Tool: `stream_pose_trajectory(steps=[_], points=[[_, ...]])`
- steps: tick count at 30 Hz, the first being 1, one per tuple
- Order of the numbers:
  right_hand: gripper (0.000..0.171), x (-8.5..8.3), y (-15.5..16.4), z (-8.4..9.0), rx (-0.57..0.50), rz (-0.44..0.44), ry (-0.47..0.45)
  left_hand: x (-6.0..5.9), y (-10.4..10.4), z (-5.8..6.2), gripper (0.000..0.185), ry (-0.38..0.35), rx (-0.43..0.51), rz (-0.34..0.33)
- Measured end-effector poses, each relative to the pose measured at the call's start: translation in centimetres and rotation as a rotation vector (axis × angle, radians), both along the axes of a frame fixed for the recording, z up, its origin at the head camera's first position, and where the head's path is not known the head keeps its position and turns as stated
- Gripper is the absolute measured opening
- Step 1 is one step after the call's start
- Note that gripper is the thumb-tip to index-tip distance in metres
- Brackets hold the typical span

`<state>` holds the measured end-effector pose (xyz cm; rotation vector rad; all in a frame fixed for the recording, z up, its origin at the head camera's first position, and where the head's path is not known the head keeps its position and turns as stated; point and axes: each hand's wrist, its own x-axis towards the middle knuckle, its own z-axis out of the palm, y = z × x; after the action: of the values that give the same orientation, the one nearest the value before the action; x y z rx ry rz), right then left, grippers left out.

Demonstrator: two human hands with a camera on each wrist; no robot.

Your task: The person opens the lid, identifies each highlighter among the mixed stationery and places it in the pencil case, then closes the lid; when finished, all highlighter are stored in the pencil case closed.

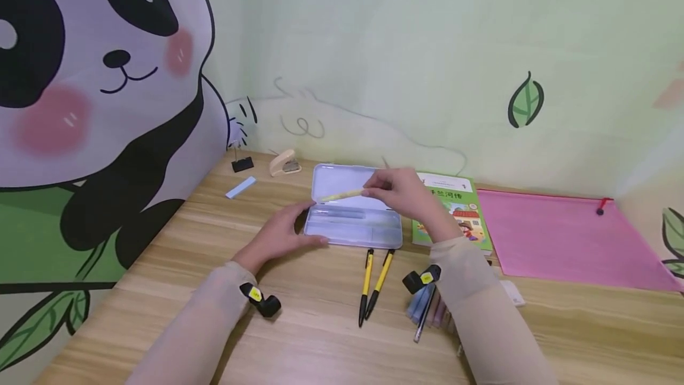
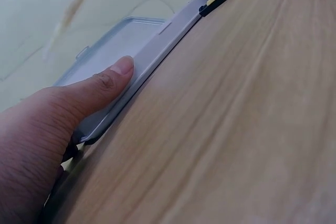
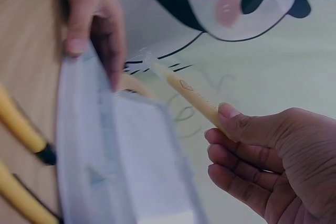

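An open pale lilac pencil case [image 1: 352, 227] lies on the wooden desk [image 1: 299, 343], its lid [image 1: 342, 182] raised toward the wall. My left hand [image 1: 281, 234] grips the case's left end [image 2: 100, 116], thumb [image 2: 105, 85] along the front rim. My right hand [image 1: 406, 192] pinches a pale yellow pen [image 1: 342, 196] and holds it level above the case; in the right wrist view the yellow pen [image 3: 186, 93] points left with a clear tip. Two yellow-and-black pens [image 1: 374, 287] lie just in front of the case.
A green picture book [image 1: 459, 207] and a pink zip folder [image 1: 561, 236] lie right of the case. A stapler [image 1: 283, 163], a black binder clip [image 1: 242, 164] and a blue slip [image 1: 240, 187] sit at the back left. More pens [image 1: 424, 311] lie under my right forearm.
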<state>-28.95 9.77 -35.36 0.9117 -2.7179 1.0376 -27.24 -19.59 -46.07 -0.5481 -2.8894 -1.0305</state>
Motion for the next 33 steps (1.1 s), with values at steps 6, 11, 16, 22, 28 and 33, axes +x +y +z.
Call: stream_pose_trajectory(steps=[6,11,16,22,28,33], points=[[0.01,-0.4,-0.8,-2.6,0.083,0.009,-0.047,0.0,-0.1,-0.5,0.111,-0.017,-0.011,0.002],[0.01,-0.7,-1.1,-3.7,0.137,0.051,-0.042,0.1,0.0,-0.6,0.113,-0.018,-0.012,0.006],[0.009,-0.9,-1.1,-4.1,0.179,0.093,-0.069,0.1,0.0,-0.3,0.113,-0.013,-0.002,0.01],[0.006,-1.0,-1.2,-4.5,0.248,0.111,-0.087,0.3,0.0,0.1,0.112,-0.008,0.013,0.001],[0.005,-1.0,-1.5,-4.5,0.273,0.097,-0.07,0.2,-0.1,0.3,0.108,-0.003,0.019,-0.004],[0.006,-0.9,-1.7,-4.6,0.276,0.055,-0.083,0.1,0.0,0.3,0.107,-0.01,0.022,0.001]])
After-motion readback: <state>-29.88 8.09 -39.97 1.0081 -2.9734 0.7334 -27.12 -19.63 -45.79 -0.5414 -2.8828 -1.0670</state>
